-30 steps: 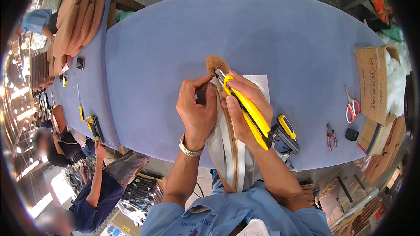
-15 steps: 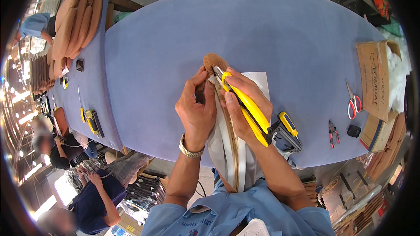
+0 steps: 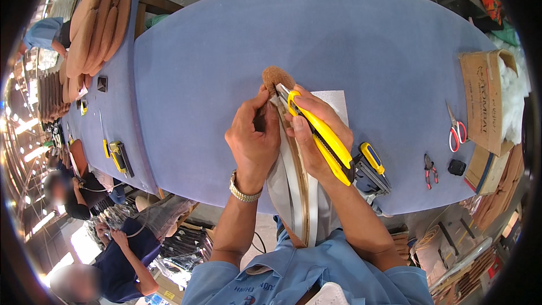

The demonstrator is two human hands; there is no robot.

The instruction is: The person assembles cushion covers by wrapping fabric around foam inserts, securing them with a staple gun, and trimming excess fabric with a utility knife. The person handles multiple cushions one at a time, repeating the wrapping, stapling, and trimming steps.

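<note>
Left hand [image 3: 251, 135] pinches the brown padded piece [image 3: 276, 75] over the middle of the blue table [image 3: 209, 62], apparently steadying it, while right hand [image 3: 309, 152] clasps the yellow utility knife [image 3: 333, 146] near its far tip, likely for control.

yellow-black utility knife [image 3: 328, 140], slanted, blade end at brown fuzzy piece [image 3: 276, 74], rounded far tip, pale lengthwise strips [image 3: 296, 203]

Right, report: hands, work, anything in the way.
Right hand gripping yellow knife, tip at brown fabric. Left hand holding fabric. Yellow-handled tool nearby, seemingly not blocking.
</note>
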